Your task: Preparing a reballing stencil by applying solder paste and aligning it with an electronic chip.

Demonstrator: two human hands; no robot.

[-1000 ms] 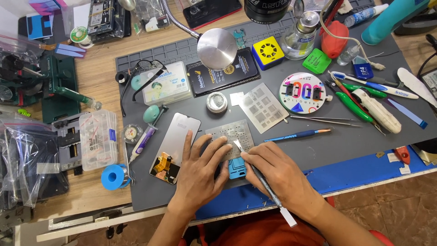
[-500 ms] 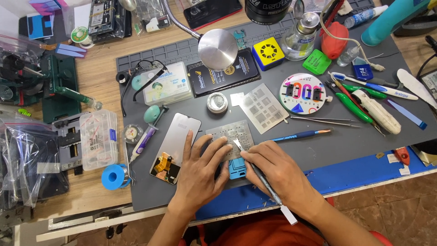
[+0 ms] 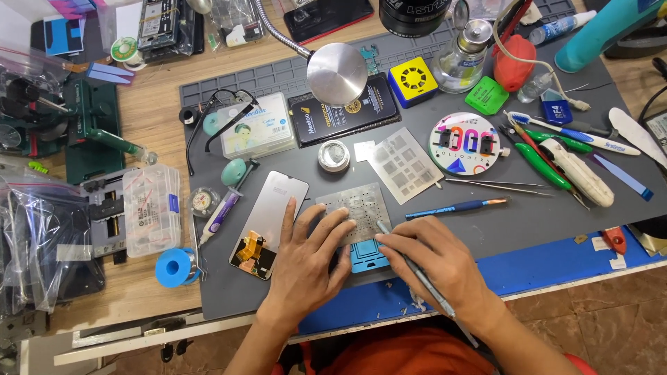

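Right at the near edge of the grey work mat [image 3: 528, 222], a perforated metal stencil [image 3: 354, 208] lies over a small blue jig [image 3: 368, 257], both partly covered by the hands. The left hand [image 3: 306, 264] lies flat with fingers spread, fingertips pressing on the stencil. The right hand [image 3: 434, 267] has its fingers closed narrowly around a thin metal tool [image 3: 417, 271], whose tip rests on the stencil's right edge; what sits under the stencil is hidden. Just left of the left hand lies a phone screen [image 3: 271, 219], face down with its flex showing. A second stencil [image 3: 405, 163] lies beyond. Further left, a clear plastic compartment box [image 3: 151, 208] seems to hold tiny parts, too small to tell. A round tin [image 3: 333, 155] stands open near the lamp head [image 3: 337, 73].
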